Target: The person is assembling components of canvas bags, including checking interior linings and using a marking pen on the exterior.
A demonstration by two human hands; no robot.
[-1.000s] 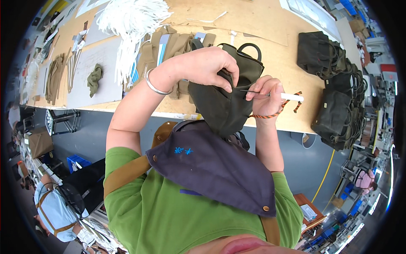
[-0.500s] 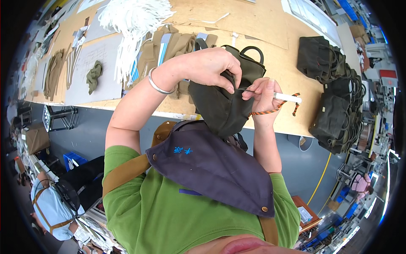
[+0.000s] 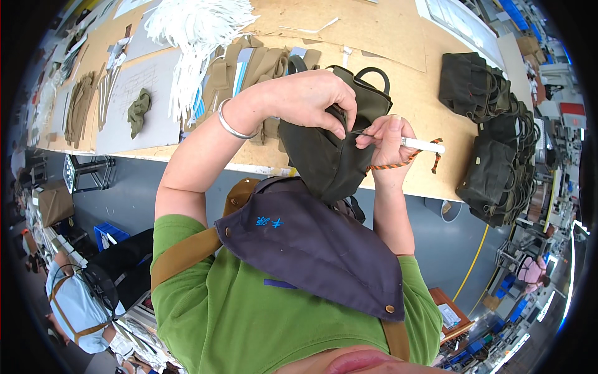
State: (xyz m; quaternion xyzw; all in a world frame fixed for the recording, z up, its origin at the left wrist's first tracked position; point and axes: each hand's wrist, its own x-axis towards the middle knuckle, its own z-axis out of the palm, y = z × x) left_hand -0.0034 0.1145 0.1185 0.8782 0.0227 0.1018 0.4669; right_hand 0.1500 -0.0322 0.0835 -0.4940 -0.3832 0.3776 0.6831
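A dark olive fabric bag with black loop handles hangs over the front edge of the table, its lower part in front of my apron. My left hand is closed on the bag's upper edge, thumb and forefinger pinching the fabric. In the fingers of my right hand is a white-handled tool with a thin dark shaft that points left to the pinched spot. The tip is hidden by the left fingertips, so its exact kind does not show. An orange-and-black cord loops from the handle around my right wrist.
Stacked dark bags stand at the table's right end. Left of the bag lie brown strap pieces, a heap of white strips and a crumpled olive cloth. A bin stands on the floor; another person is at lower left.
The right hand and the white-handled tool have shifted very slightly. The left hand keeps its pinch on the bag, which stays in place.
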